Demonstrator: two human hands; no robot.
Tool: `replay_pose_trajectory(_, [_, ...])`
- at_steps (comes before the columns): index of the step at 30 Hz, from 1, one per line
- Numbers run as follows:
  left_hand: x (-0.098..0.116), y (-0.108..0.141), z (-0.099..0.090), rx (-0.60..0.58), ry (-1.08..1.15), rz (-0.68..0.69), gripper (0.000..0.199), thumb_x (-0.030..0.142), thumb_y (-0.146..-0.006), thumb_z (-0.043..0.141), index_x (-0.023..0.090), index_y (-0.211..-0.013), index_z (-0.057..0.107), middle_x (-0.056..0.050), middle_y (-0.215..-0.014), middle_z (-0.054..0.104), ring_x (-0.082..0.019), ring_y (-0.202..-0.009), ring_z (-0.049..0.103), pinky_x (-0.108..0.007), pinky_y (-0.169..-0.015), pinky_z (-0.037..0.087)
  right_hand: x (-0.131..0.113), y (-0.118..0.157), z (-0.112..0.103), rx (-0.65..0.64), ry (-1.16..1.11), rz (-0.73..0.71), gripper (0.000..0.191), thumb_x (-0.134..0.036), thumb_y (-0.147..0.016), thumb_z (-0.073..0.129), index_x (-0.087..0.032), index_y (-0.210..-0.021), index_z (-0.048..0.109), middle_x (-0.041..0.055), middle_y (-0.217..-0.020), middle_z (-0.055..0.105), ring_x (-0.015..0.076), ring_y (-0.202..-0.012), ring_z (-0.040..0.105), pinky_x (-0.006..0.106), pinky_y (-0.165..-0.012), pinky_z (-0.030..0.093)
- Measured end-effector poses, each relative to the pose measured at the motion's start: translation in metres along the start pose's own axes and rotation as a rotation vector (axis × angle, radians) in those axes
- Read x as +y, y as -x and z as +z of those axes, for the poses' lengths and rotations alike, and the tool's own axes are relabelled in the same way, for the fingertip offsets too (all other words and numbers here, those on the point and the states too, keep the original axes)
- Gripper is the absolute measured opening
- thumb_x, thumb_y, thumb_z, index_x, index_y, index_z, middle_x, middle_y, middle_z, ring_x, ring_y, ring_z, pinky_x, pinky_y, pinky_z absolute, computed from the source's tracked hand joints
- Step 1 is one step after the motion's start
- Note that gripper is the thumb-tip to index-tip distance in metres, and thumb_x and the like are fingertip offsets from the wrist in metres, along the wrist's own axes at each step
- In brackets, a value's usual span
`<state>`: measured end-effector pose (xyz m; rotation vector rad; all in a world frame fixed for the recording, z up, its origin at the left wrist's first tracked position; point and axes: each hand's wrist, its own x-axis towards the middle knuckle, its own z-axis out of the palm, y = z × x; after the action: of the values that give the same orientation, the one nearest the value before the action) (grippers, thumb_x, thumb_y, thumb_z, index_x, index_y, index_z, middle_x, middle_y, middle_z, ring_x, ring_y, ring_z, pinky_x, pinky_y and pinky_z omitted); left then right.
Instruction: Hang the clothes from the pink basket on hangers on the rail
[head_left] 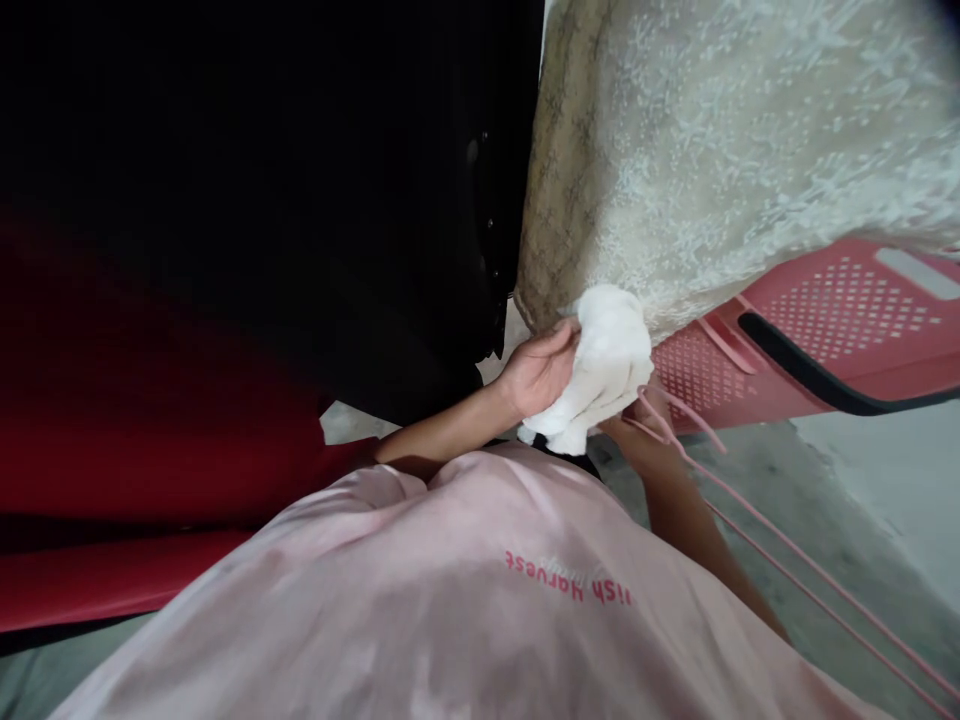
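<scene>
Head view, the only one: left hand [536,372] curled around a bunched white cloth [600,365], fingers [559,335] closed over its upper left edge, thumb side hidden behind the wad. Right hand mostly concealed beneath the cloth, only the forearm showing below it; grip there impossible to judge, though likely supporting the bundle from underneath. Cloth itself sitting directly between the two hands, pressed against the lower hem of a cream lace fabric [735,150] hanging just above the fingers. Just right of the fingertips, a pink perforated basket [840,320] with a black-edged handle slot, thin pink cords [750,520] trailing from near the knuckles down past the right forearm. Left of the fingers, dark garments [337,200] and a red one [150,400]; below the wrists, a pink shirt [465,590] with printed lettering. Possible trouble: cords snagging on the fingers or tangling with the cloth if drawn away quickly; lace catching in the closed grip and pulling along with the wad; loose lower folds of the cloth slipping free toward the grey floor, given a hold on one edge only.
</scene>
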<state>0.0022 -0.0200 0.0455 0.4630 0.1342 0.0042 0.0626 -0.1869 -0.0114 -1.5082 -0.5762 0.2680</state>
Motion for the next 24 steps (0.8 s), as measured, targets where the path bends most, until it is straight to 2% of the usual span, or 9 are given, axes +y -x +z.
replay_pose_trajectory(3, [0.0,-0.004,-0.015,-0.141,-0.114,-0.037,0.037,0.019,-0.088,0.058,0.013,-0.123,0.062,-0.012,-0.113,0.07,-0.026,-0.121,0.062,-0.038,-0.108,0.042,-0.004,0.002,-0.001,0.113,-0.047,0.042,0.035,-0.031,-0.067,0.078,-0.021,-0.099,0.068,0.0025,-0.092,0.072,0.0159,-0.08,0.066,0.027,-0.067,0.056])
replay_pose_trajectory(8, [0.003,-0.01,-0.052,-0.293,-0.339,-0.079,0.064,0.033,-0.068,0.082,0.018,-0.127,0.061,-0.013,-0.133,0.062,-0.03,-0.138,0.046,-0.041,-0.114,0.034,-0.018,-0.001,-0.007,0.442,-0.279,0.033,0.031,-0.031,-0.067,0.08,-0.016,-0.09,0.066,0.0001,-0.084,0.071,0.011,-0.07,0.064,0.022,-0.064,0.052])
replay_pose_trajectory(10, [-0.001,-0.01,-0.065,-0.312,-0.49,-0.128,0.075,0.025,-0.06,0.087,0.022,-0.129,0.059,-0.012,-0.136,0.059,-0.027,-0.14,0.043,-0.04,-0.113,0.035,-0.022,-0.005,-0.009,0.513,-0.334,-0.009,0.03,-0.031,-0.065,0.082,-0.016,-0.085,0.065,-0.0006,-0.081,0.07,0.0105,-0.069,0.063,0.022,-0.065,0.051])
replay_pose_trajectory(13, [-0.012,-0.011,-0.077,-0.292,-0.735,-0.197,0.079,0.01,-0.055,0.086,0.023,-0.128,0.059,-0.008,-0.123,0.065,-0.026,-0.126,0.056,-0.036,-0.101,0.044,-0.022,-0.011,-0.013,0.545,-0.35,-0.064,0.031,-0.03,-0.061,0.085,-0.016,-0.081,0.065,-0.0004,-0.08,0.07,0.0104,-0.069,0.063,0.023,-0.067,0.052])
replay_pose_trajectory(16, [-0.02,-0.014,-0.086,-0.258,-0.851,-0.234,0.052,0.013,-0.064,0.079,0.02,-0.113,0.065,-0.004,-0.097,0.07,-0.022,-0.094,0.066,-0.034,-0.085,0.051,-0.018,-0.014,-0.018,0.61,-0.346,-0.115,0.031,-0.031,-0.06,0.085,-0.017,-0.081,0.066,-0.0008,-0.08,0.07,0.0109,-0.072,0.064,0.024,-0.072,0.052])
replay_pose_trajectory(18, [-0.021,-0.018,-0.091,-0.208,-0.951,-0.176,0.025,0.02,-0.073,0.073,0.017,-0.097,0.068,-0.004,-0.089,0.069,-0.02,-0.083,0.065,-0.034,-0.081,0.052,-0.017,-0.014,-0.019,0.649,-0.34,-0.116,0.031,-0.032,-0.062,0.084,-0.017,-0.083,0.068,-0.0007,-0.081,0.071,0.0114,-0.075,0.065,0.025,-0.075,0.052])
replay_pose_trajectory(20, [-0.018,-0.021,-0.094,-0.128,-1.101,-0.016,0.024,0.027,-0.077,0.07,0.016,-0.098,0.069,-0.007,-0.096,0.069,-0.024,-0.091,0.064,-0.039,-0.088,0.051,-0.016,-0.015,-0.02,0.655,-0.339,-0.093,0.031,-0.033,-0.063,0.083,-0.018,-0.085,0.068,0.0,-0.084,0.072,0.0124,-0.078,0.065,0.026,-0.077,0.053])
replay_pose_trajectory(22, [-0.014,-0.02,-0.091,-0.087,-1.229,0.194,0.052,0.032,-0.071,0.078,0.017,-0.119,0.065,-0.012,-0.119,0.064,-0.03,-0.112,0.059,-0.045,-0.102,0.045,-0.015,-0.015,-0.019,0.638,-0.344,-0.079,0.031,-0.033,-0.063,0.082,-0.018,-0.086,0.068,0.0006,-0.087,0.072,0.0134,-0.081,0.066,0.027,-0.079,0.054])
replay_pose_trajectory(24, [-0.012,-0.016,-0.083,-0.161,-1.244,0.333,0.086,0.029,-0.055,0.09,0.02,-0.134,0.058,-0.014,-0.141,0.052,-0.034,-0.134,0.045,-0.045,-0.116,0.032,-0.013,-0.015,-0.016,0.613,-0.346,-0.072,0.031,-0.033,-0.062,0.082,-0.018,-0.085,0.067,0.0011,-0.088,0.071,0.0139,-0.081,0.066,0.028,-0.078,0.054])
